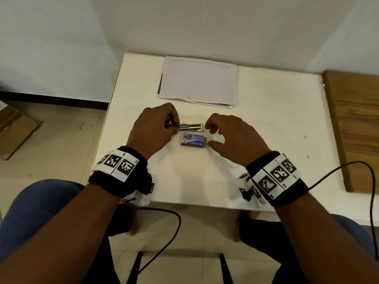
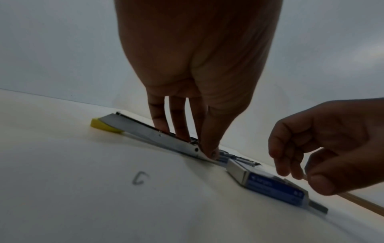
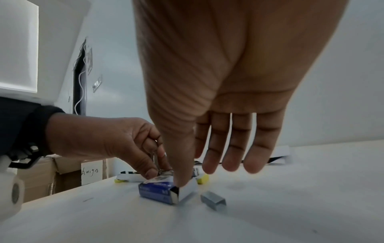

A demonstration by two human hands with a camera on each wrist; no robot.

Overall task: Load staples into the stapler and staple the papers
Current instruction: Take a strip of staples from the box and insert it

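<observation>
We see the left hand (image 1: 152, 128) pinching the stapler (image 1: 189, 126) mid-table (image 1: 266, 119) — its fingers curled round the hinge end. The right hand (image 1: 231, 136) hovers loosely spread, holding nothing — thumb on the staple box (image 1: 192, 139), papers (image 1: 199, 80) at the far edge.

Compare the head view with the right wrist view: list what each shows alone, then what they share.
Head view only: the stack of papers at the table's far side and the wooden board to the right.

Right wrist view only: a loose strip of staples lying beside the open end of the staple box.

Both: the left hand gripping the stapler, the right hand over the box, holding nothing.
</observation>
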